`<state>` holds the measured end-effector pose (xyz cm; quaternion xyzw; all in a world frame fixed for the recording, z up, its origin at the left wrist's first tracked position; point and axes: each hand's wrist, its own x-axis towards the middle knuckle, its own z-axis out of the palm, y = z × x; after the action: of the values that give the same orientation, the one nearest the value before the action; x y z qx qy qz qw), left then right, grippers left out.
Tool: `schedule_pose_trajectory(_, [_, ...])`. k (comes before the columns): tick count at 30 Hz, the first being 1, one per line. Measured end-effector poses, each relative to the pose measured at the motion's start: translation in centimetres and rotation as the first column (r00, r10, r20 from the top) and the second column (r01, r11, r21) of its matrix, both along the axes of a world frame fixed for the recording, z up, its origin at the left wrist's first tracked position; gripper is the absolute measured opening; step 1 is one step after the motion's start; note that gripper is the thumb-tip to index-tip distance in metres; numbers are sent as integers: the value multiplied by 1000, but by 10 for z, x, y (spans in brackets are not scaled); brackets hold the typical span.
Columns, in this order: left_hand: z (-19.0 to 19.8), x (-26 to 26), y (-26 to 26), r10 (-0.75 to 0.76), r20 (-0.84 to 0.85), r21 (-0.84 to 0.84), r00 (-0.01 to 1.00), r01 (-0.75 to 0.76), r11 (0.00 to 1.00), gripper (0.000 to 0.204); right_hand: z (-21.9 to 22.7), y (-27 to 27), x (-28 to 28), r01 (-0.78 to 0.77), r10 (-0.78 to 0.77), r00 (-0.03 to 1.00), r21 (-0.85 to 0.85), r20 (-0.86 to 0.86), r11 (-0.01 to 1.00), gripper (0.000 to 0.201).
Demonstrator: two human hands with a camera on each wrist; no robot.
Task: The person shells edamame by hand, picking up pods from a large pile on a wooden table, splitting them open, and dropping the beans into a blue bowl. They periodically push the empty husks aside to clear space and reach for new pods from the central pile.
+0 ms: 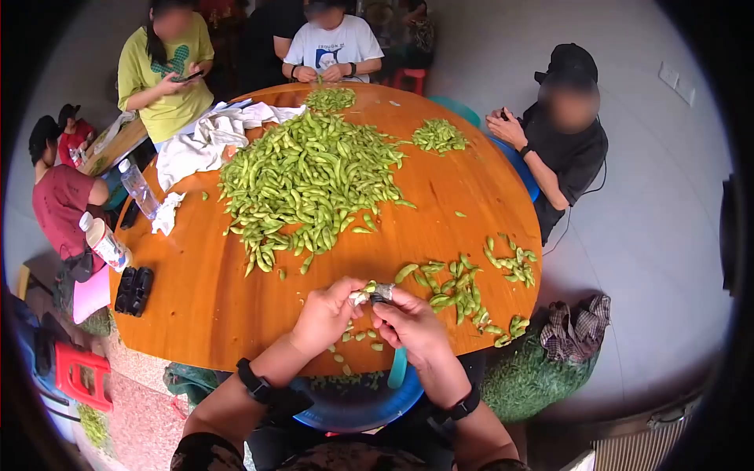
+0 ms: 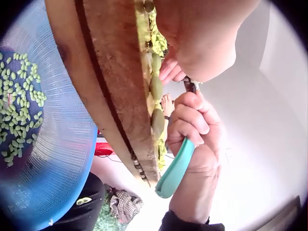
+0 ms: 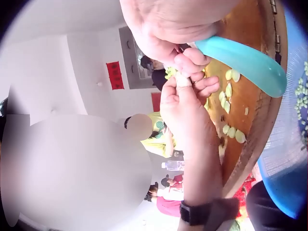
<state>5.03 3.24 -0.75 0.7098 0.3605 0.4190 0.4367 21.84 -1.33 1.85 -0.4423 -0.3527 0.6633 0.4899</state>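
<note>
Over the table's near edge, the left hand pinches a green pod between thumb and fingers, with something white at the thumb. The right hand meets it there, its fingers curled round a tool with a teal handle; the dark tool end is mostly hidden between the hands. In the left wrist view the right hand wraps the teal handle. The right wrist view has the left hand touching or nearly touching the right fingers, the teal handle jutting out.
A large heap of pods covers the middle of the wooden table, with smaller piles at right. Loose beans lie near the hands. A blue basket of beans sits below the edge. Bottles and a white cloth are at left. Several people sit or stand around.
</note>
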Motion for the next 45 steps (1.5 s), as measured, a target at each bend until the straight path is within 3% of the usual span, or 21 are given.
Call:
schedule_pose_trajectory(1, [1,1,-2,67,-120,166,990,-47,985,21,-2,0,-2,15,-15,1000,2,-24,1000,14])
schedule_pose_trajectory(2, [2,2,-3,63,-122,164,990,-43,986,21,-4,-1,-4,29,-29,998,2,-48,1000,12])
schedule_pose_trajectory(4, [3,2,-6,244,-317,545,916,-35,838,30,-4,-1,-8,37,-38,997,-16,-65,999,12])
schedule_pose_trajectory(11, [2,1,-5,334,-414,519,846,-82,851,29,-9,1,-15,35,-40,994,-48,-102,998,10])
schedule_pose_trajectory(12, [6,0,-2,108,-236,138,966,-76,987,27,-7,2,-13,33,-37,994,-47,-102,998,10])
schedule_pose_trajectory(13, [8,-1,1,-38,38,-246,999,46,968,26,-5,2,-10,30,-31,998,-31,-59,999,10])
schedule_pose_trajectory(14, [9,-2,3,-35,37,-247,999,43,968,26,-4,2,-9,26,-26,1000,-15,-17,1000,10])
schedule_pose_trajectory(16, [8,1,7,-43,488,-472,872,306,827,23,-2,3,-10,51,-51,997,5,54,999,10])
schedule_pose_trajectory(18, [3,3,8,-87,387,-406,918,255,878,23,1,1,-10,70,-77,985,47,155,996,10])
schedule_pose_trajectory(22, [-2,0,4,-121,97,-256,988,143,956,28,3,-1,-10,74,-80,985,46,151,996,9])
schedule_pose_trajectory(23, [1,0,2,-118,98,-256,988,139,957,28,4,-2,-10,75,-79,987,34,141,997,9])
schedule_pose_trajectory(25, [8,2,-5,5,-187,68,982,8,998,28,6,-4,-11,74,-76,988,22,132,997,10])
schedule_pose_trajectory(28, [0,2,0,-19,-73,62,997,24,998,28,8,-7,-14,95,-101,980,47,170,994,10])
schedule_pose_trajectory(32, [3,3,-3,11,-113,154,993,7,988,26,1,-9,-14,105,-120,968,78,221,991,11])
schedule_pose_trajectory(35, [1,3,-5,52,-220,68,974,-38,997,25,-2,-10,-17,104,-122,959,85,255,991,12])
schedule_pose_trajectory(38, [-6,2,-2,9,-106,22,994,-7,1000,25,-5,-9,-15,99,-111,967,63,229,993,12])
schedule_pose_trajectory(40, [-4,2,-1,-63,12,-151,998,64,987,27,-7,-8,-12,97,-108,971,63,213,993,12])
schedule_pose_trajectory(41, [-3,1,0,-63,12,-149,998,65,987,27,-6,-7,-10,94,-101,977,47,189,994,12])
schedule_pose_trajectory(43, [1,0,3,-151,220,-385,964,228,894,30,-6,-6,-7,94,-98,982,33,163,995,12])
schedule_pose_trajectory(45, [7,1,2,-157,249,-419,956,253,872,29,-7,-7,-6,108,-113,983,39,147,993,11])
